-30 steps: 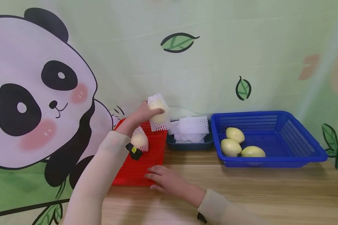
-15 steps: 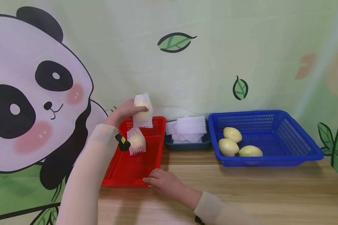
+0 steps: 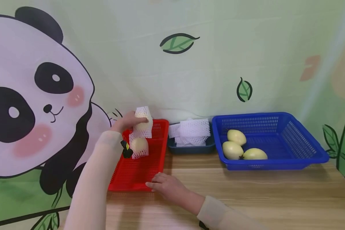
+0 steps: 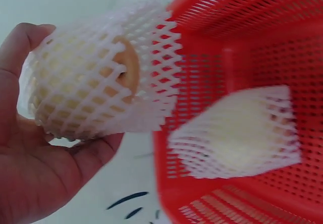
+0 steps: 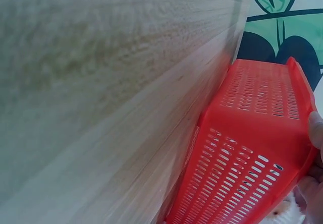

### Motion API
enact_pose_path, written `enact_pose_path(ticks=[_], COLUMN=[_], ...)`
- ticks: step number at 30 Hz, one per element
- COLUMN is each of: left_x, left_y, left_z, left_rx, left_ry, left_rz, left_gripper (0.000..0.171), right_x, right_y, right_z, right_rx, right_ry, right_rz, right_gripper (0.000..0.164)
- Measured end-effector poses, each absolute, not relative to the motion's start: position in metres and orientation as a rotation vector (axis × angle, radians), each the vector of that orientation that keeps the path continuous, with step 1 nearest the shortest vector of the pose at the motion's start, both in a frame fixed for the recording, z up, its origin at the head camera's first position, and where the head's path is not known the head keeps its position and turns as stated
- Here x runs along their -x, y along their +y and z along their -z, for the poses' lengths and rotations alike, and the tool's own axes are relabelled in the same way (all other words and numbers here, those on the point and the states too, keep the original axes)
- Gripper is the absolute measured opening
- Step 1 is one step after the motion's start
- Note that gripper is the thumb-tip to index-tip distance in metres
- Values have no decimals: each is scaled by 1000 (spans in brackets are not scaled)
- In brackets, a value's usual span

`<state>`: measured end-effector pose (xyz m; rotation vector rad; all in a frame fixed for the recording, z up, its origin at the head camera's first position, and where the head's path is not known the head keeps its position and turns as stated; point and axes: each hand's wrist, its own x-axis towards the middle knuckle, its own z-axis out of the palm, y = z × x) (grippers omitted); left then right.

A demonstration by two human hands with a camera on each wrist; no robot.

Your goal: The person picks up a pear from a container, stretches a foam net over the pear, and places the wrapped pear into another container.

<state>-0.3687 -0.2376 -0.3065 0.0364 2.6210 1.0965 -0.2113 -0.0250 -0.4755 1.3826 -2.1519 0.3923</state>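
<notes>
My left hand (image 3: 128, 121) holds a pale yellow fruit in a white foam net sleeve (image 3: 143, 127) over the back of the red basket (image 3: 149, 171). In the left wrist view, thumb and fingers curve round the sleeved fruit (image 4: 75, 82), whose brownish end shows at the sleeve's open mouth. A second fruit in a foam net (image 3: 139, 147) lies inside the basket, just below the held one. My right hand (image 3: 172, 188) is at the basket's near right corner. The right wrist view shows its thumb outside the rim and fingers over the inside, gripping it.
A dark blue tray (image 3: 189, 150) with white foam nets (image 3: 194, 129) stands right of the red basket. Farther right, a blue basket (image 3: 276, 165) holds three pale yellow fruits (image 3: 233, 150). A panda-printed cloth (image 3: 204, 70) hangs directly behind the wooden table (image 3: 247, 195).
My left hand has carried the netted fruit left, then lowered it toward the red basket. My right hand has settled on the basket's corner. The head view has shifted slightly.
</notes>
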Motion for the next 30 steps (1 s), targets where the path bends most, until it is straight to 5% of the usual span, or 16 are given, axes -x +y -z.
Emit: enact_pose_path(ticks=[7, 14, 30], left_x=[371, 368, 382], left_y=[-232, -228, -211], left_z=[348, 386, 404], left_rx=[19, 177, 361], left_ry=[2603, 2545, 2482], left_rz=[-1157, -1259, -1236], left_gripper=[86, 83, 93], right_x=[214, 212, 211], right_y=[-24, -23, -21], right_z=[476, 483, 473], right_rx=[-1386, -1406, -1410], right_ry=[-2174, -2146, -2308], right_rz=[-388, -416, -484], right_gripper=[34, 32, 36])
